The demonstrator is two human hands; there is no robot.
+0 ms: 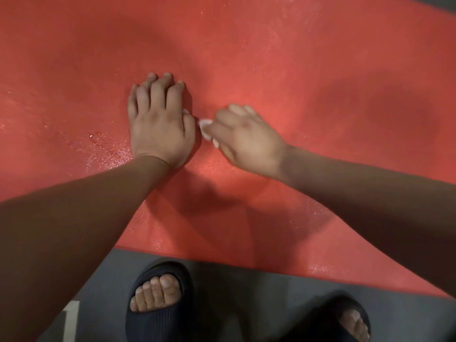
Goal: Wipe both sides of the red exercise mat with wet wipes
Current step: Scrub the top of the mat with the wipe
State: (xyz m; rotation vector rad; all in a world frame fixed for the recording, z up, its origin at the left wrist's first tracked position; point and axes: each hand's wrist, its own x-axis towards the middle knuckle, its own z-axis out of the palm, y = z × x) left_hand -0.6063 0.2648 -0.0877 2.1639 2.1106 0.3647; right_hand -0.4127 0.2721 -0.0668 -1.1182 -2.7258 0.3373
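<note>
Left forearm [74, 218] and right forearm [370, 193] nearest the lens, both bare, reaching down and forward from the lower corners.

Red, finely textured foam exercise mat [320, 70] spread flat on the floor, filling most of the view, near edge just ahead of the toes. Small crumpled white wet wipe [206, 129] on the mat about mid-frame, between the two hands.

Right hand [246, 141] gripping the wet wipe, fingers curled over it, wad poking out on the thumb side and pressed to the mat. Left hand [160, 129] just beside, palm down on the mat, fingers together and only slightly bent, nothing gripped. Sliver of white at its thumb edge, too small to tell whether part of the same wipe.

Wet sheen and fine droplets left of the left hand and along the near edge at right. Darker patch far right on the mat, shadow or damp, unclear.

Grey floor [246, 287] below the mat edge. Two dark ribbed open-toe slippers on it, toes showing: left slipper [138, 324] close to the mat edge, right slipper [320, 322] cut by the frame. Pale strip [71, 317] on the floor at lower left.
</note>
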